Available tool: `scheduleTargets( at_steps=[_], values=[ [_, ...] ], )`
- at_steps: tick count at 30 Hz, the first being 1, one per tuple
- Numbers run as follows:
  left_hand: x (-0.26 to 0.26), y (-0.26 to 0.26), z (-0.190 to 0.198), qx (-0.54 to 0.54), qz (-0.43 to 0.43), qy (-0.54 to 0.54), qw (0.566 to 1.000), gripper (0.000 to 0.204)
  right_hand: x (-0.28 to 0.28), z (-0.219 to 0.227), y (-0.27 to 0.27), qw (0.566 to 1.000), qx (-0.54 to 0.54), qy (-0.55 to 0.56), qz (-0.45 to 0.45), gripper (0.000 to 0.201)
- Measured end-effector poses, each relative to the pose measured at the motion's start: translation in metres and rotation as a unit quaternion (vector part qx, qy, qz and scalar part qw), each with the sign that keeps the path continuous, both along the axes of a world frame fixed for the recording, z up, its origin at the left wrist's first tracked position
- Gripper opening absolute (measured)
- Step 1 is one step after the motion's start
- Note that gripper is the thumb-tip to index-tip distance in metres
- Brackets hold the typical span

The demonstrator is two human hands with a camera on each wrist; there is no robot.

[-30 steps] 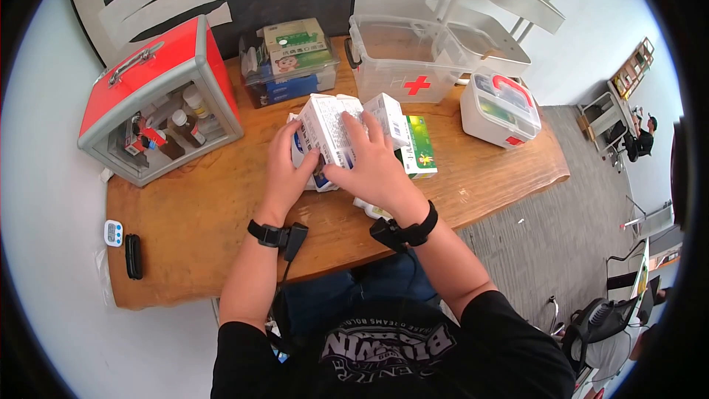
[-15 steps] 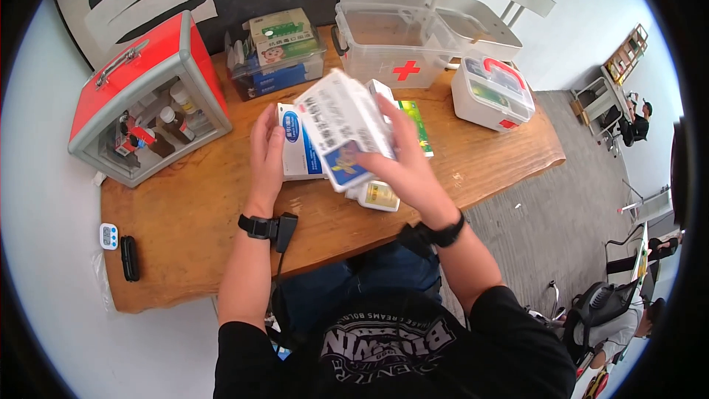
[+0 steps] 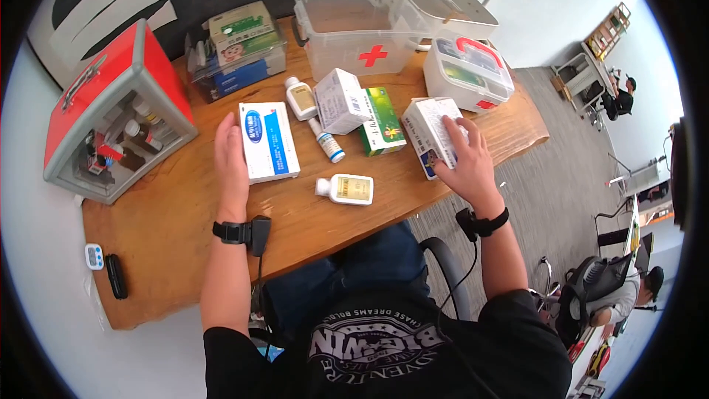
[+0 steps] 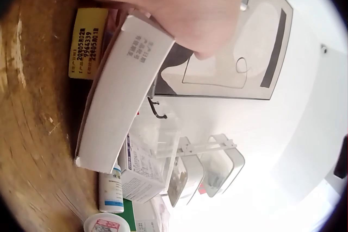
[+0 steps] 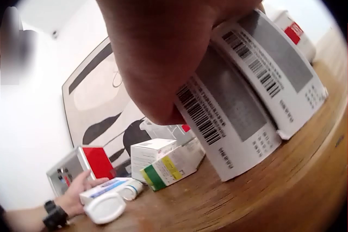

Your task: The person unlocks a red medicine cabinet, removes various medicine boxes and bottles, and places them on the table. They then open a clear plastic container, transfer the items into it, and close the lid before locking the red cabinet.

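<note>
Sorting seems in hand: the left hand (image 3: 234,166), fingers fairly straight, rests against the blue-and-white box (image 3: 267,140), while the right hand (image 3: 470,164) grips two white boxes (image 3: 430,127) at the table's (image 3: 173,233) right, a hold calling for gentle release.

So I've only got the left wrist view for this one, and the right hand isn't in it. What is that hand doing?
Observer: The right hand holds two white boxes, side by side.
Operator: And what stands at the back left of the table, as the person sees it?
Observer: A red and silver cabinet.
Operator: Anything nearer the person on that side?
Observer: Yes, a small white device with blue buttons, by the left edge.
</note>
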State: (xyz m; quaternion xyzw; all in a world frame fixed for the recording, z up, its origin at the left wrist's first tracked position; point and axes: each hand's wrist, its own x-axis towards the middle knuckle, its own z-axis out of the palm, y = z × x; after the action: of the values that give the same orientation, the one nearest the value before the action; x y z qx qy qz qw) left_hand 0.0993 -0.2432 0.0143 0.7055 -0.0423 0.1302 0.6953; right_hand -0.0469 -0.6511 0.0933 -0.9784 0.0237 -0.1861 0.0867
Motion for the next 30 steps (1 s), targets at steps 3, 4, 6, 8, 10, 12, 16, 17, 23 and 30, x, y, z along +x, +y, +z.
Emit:
scheduleTargets(
  at_steps=[3, 4, 6, 8, 10, 12, 16, 17, 23, 30],
  values=[
    [-0.001, 0.000, 0.000, -0.016, -0.010, 0.008, 1.000, 0.054, 0.000, 0.008, 0.001, 0.999, 0.014, 0.037, 0.006, 0.082],
    [-0.001, 0.000, 0.000, -0.043, -0.017, 0.012, 0.999, 0.055, -0.001, 0.008, 0.000, 0.999, 0.016, 0.036, 0.002, 0.082],
    [-0.001, 0.000, 0.000, -0.034, -0.021, 0.016, 0.999, 0.056, -0.001, 0.009, -0.003, 0.998, 0.007, 0.057, 0.004, 0.085],
    [0.002, 0.002, -0.002, -0.061, -0.008, 0.025, 0.998, 0.055, -0.005, 0.009, -0.005, 0.999, -0.013, 0.041, 0.000, 0.089],
    [0.002, 0.003, -0.003, -0.081, 0.001, 0.037, 0.996, 0.055, -0.006, 0.010, -0.005, 0.999, -0.030, 0.028, -0.002, 0.094],
    [0.005, 0.007, -0.006, -0.058, 0.057, 0.016, 0.997, 0.056, -0.003, 0.015, -0.001, 0.996, 0.046, 0.021, -0.070, 0.106],
    [0.005, 0.010, -0.011, -0.051, 0.062, 0.002, 0.997, 0.055, 0.008, 0.020, -0.001, 0.987, 0.067, 0.079, -0.125, 0.106],
    [0.003, 0.010, -0.010, -0.048, 0.061, 0.006, 0.997, 0.054, 0.012, 0.018, -0.001, 0.984, 0.062, 0.105, -0.126, 0.105],
    [0.005, 0.011, -0.013, -0.088, 0.069, 0.023, 0.993, 0.048, 0.016, 0.008, 0.006, 0.982, 0.034, 0.135, -0.129, 0.097],
    [0.010, 0.016, -0.017, -0.094, 0.058, 0.025, 0.994, 0.048, 0.012, -0.011, 0.005, 0.994, 0.019, 0.003, -0.111, 0.087]
  ],
)
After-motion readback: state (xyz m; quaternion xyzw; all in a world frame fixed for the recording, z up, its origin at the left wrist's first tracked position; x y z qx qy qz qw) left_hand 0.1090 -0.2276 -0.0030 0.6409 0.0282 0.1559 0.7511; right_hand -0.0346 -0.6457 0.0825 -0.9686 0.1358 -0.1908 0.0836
